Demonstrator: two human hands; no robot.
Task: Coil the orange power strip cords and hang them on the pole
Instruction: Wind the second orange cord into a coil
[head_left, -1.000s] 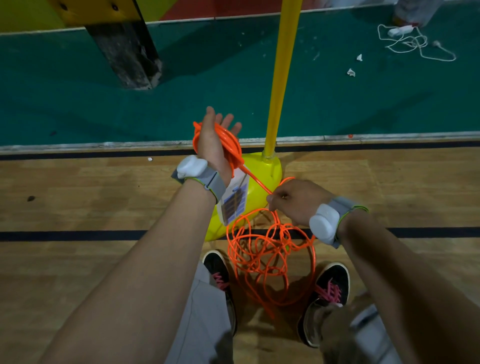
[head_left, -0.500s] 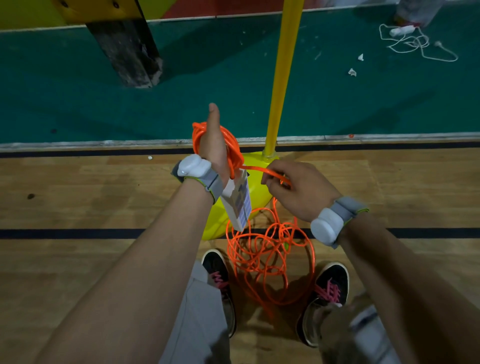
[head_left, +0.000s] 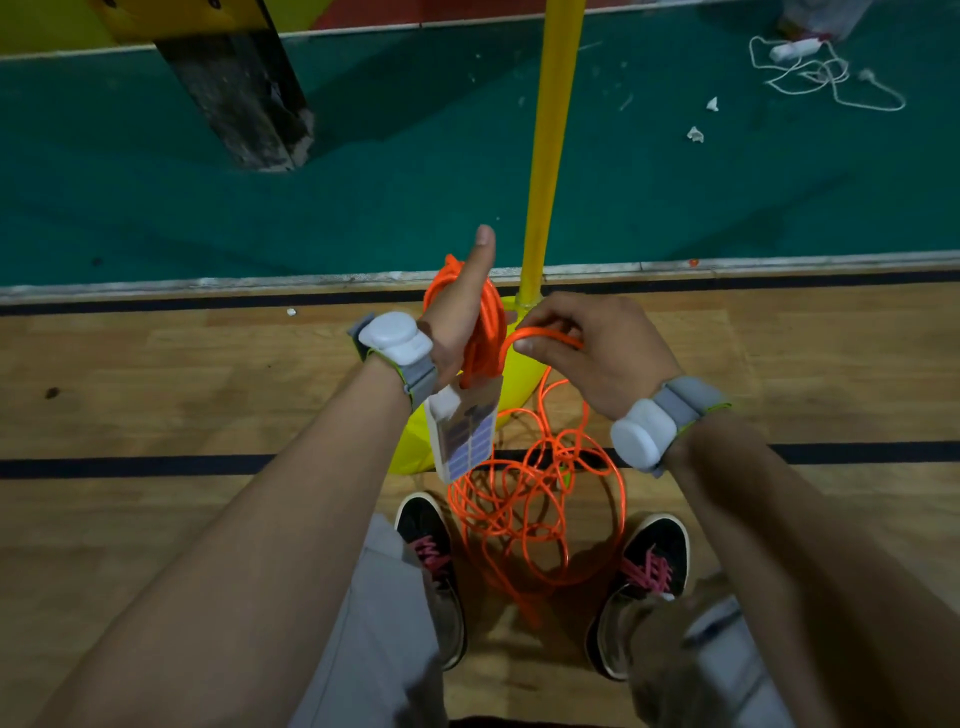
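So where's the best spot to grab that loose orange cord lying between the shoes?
I'd take the single strand rising from the pile toward the right hand, pinching it from above on the right: the floor loops cross in a tangle, that stretch hangs free.

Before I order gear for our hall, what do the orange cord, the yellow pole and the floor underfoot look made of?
Orange cord: likely plastic or rubber jacket, smooth, bending into loose loops. Yellow pole: smooth, faintly shiny; painted metal or plastic, unclear. Floor: varnished wood, grain and plank seams visible.
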